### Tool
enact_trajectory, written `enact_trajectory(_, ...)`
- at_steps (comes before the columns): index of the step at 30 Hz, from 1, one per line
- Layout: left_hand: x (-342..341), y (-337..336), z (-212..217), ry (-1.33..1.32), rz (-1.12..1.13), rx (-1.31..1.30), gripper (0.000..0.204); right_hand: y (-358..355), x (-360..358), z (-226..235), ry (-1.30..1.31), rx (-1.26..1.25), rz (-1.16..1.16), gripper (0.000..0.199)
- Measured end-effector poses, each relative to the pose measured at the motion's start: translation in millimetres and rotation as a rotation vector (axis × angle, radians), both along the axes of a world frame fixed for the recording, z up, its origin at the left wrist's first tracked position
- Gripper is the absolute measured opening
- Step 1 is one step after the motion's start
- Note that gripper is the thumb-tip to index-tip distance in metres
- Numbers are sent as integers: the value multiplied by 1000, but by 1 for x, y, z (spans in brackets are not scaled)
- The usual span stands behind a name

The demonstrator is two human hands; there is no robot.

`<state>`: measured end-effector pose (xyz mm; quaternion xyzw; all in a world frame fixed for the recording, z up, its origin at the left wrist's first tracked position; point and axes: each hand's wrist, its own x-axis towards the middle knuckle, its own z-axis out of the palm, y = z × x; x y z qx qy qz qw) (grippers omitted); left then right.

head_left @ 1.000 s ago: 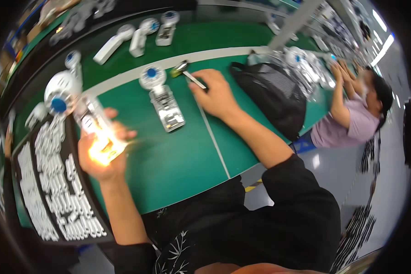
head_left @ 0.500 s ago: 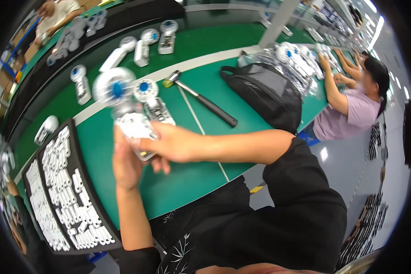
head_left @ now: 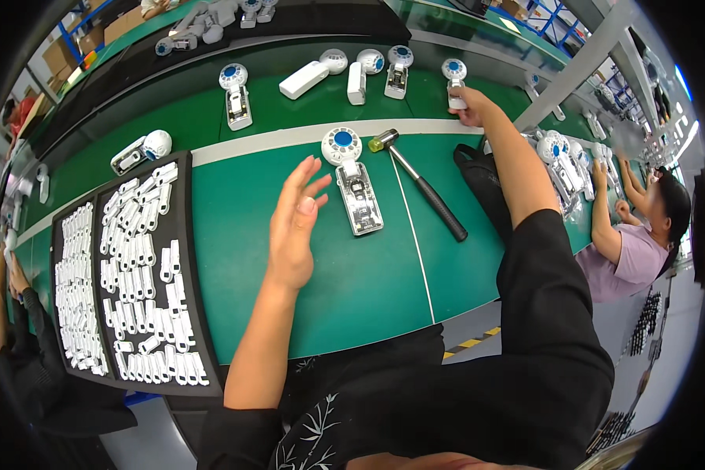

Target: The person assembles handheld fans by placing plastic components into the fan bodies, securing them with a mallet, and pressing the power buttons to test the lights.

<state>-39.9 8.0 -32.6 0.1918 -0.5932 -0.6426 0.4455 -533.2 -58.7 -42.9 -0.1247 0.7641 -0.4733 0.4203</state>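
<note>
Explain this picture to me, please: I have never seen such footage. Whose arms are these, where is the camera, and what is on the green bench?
The camera sits on a person's head and looks down, so the view bulges like a fishbowl. Both arms are that person's own hands. The left hand hovers open above the green work mat, holding nothing. The right hand reaches far forward and touches a small white device with a round blue-centred head. Between them lie a similar white device, opened, and a black-handled hammer. On the left sits a black tray of small white plastic parts. Another person works at the right.
</note>
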Motion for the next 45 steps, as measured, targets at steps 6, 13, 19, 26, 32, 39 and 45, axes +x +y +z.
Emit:
enact_trajectory(6,8,1,2,35,15,-83,63,4,12,13,1302,707,287,60)
enact_trajectory(13,5,1,2,78,56,-42,52,-72,36,-19,1320,347,273,76)
enact_trajectory(19,12,-6,-3,28,83,-17,48,-94,78,-23,983,226,175,62)
enact_trajectory(26,23,2,15,354,-402,214,81,-48,127,-1,-287,-821,-101,31)
enact_trajectory(32,52,41,57,705,-1199,140,150,34,231,26,-429,-866,293,24)
enact_trajectory(39,36,70,109,718,-1350,-236,95,54,261,4,-163,-865,575,34)
enact_trajectory(45,62,58,96,283,-686,184,86,78,287,28,-171,-696,672,37)
